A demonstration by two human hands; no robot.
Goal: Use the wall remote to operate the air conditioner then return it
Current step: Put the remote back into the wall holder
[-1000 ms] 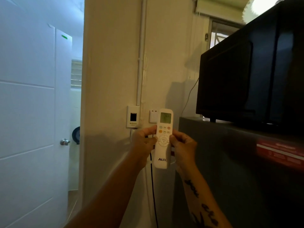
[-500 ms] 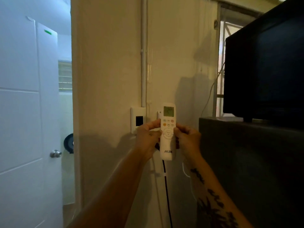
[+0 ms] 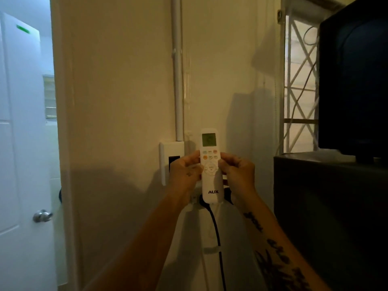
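Observation:
A white AUX remote [image 3: 210,179] with a lit green screen stands upright in front of the cream wall. My left hand [image 3: 185,173] grips its left edge and my right hand [image 3: 237,171] grips its right edge, thumbs near the coloured buttons. Its lower end sits over a dark fitting on the wall, mostly hidden behind the remote and my hands. No air conditioner is in view.
A white wall box [image 3: 171,160] with a dark slot sits just left of the remote, under a vertical white conduit [image 3: 177,70]. A black cable [image 3: 218,244] drops below. A dark cabinet [image 3: 327,206] with a black appliance [image 3: 354,80] stands right. A white door [image 3: 23,143] is left.
The view has shifted closer to the wall and rightward, so the window grille shows more. Both hands keep hold of the remote, which sits slightly lower against the wall.

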